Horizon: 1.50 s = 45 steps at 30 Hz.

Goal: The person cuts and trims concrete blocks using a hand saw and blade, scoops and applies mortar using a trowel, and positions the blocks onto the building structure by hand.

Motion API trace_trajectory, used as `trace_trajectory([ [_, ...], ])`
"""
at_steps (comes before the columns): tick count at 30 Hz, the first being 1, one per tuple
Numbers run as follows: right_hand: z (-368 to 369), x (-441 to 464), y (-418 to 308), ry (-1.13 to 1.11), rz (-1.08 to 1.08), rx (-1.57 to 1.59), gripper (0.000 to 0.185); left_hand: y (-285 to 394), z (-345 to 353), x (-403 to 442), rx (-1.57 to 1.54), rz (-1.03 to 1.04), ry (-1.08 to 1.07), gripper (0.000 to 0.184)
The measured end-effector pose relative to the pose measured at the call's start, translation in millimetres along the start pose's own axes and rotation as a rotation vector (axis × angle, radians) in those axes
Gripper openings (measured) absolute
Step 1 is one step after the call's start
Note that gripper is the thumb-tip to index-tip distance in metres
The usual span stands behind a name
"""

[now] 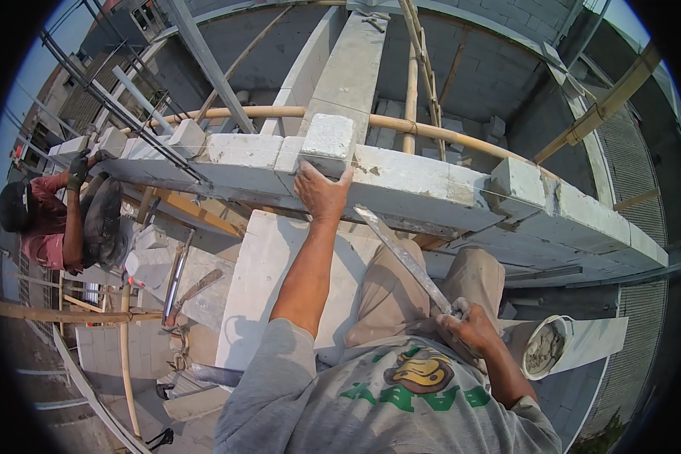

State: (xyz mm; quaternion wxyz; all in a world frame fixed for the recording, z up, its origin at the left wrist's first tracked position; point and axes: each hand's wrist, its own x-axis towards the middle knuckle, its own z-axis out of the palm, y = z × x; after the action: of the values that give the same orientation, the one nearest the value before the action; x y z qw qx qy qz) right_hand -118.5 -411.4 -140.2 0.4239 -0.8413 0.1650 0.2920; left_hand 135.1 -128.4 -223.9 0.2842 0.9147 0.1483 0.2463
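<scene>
My left hand reaches forward and grips the near lower end of a small white concrete block. The thumb is at its right side and the fingers at its left. The block sits on top of the block wall, near a thin string stretched along the wall. My right hand, closed in front of my knee, holds one end of a long flat metal blade. It slants up and away toward the wall, its far tip apart from the left hand. Any teeth on it are too small to tell.
A bucket of mortar stands at my right. A large pale slab lies left of my knees. A saw lies farther left. A co-worker in gloves crouches by the wall. Bamboo poles and steel bars surround the wall.
</scene>
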Motion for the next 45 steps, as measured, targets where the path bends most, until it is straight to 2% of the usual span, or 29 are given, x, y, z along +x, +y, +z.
trace_trajectory([
  [6, -0.6, -0.6, -1.0, -0.017, 0.008, -0.002, 0.041, -6.0, 8.3, -1.5, 0.04, 0.046, 0.051, 0.108],
  [8, -2.7, -2.0, 0.0, 0.012, -0.028, -0.044, 0.043, -0.6, 3.3, -2.2, 0.007, 0.012, 0.02, 0.105],
  [16, -15.4, -6.3, 5.4, 0.015, -0.022, -0.05, 0.047, -10.8, 15.5, -14.1, 0.074, 0.012, 0.112, 0.11],
  [20, -18.4, -9.5, 16.0, 0.043, -0.024, -0.026, 0.049, -27.3, 15.1, -39.6, -0.066, 0.064, 0.159, 0.101],
  [21, -20.5, -12.0, 17.0, 0.047, -0.023, -0.025, 0.049, -29.9, 10.8, -48.6, -0.077, 0.021, 0.141, 0.091],
  [24, -25.5, -12.8, 5.7, 0.025, -0.066, -0.064, 0.049, -55.3, -1.8, -72.6, -0.022, -0.161, 0.037, 0.081],
  [26, -27.7, -9.4, -0.6, -0.01, -0.119, -0.124, 0.049, -91.4, -4.3, -89.9, -0.005, -0.093, 0.047, 0.071],
  [28, -24.6, 6.7, 1.3, -0.007, -0.235, -0.201, 0.044, -113.7, -16.0, -103.6, 0.116, -0.161, -0.045, 0.07],
  [31, -26.6, 12.7, -13.5, 0.133, -0.419, -0.27, 0.035, -131.2, -37.6, -120.1, 0.217, -0.276, -0.185, 0.07],
  [34, -33.4, 22.6, -12.5, 0.216, -0.51, -0.356, 0.035, -143.4, -46.7, -139.3, 0.306, -0.341, -0.289, 0.072],
  [37, -44.2, 20.6, -3.8, 0.282, -0.561, -0.361, 0.034, -135.5, -53.0, -151.1, 0.263, -0.422, -0.436, 0.072],
  [40, -50.2, 20.2, 27.4, 0.462, -0.63, -0.402, 0.032, -122.3, -50.6, -163.7, 0.348, -0.397, -0.576, 0.073],
  [43, -57.9, -1.2, 47.3, 0.482, -0.462, -0.471, 0.036, -117.1, -40.6, -177.6, 0.415, -0.335, -0.55, 0.075],
  [45, -55.3, -9.9, 57.5, 0.312, -0.23, -0.225, 0.034, -115.3, -37.3, -178.6, 0.462, -0.32, -0.578, 0.076],
])
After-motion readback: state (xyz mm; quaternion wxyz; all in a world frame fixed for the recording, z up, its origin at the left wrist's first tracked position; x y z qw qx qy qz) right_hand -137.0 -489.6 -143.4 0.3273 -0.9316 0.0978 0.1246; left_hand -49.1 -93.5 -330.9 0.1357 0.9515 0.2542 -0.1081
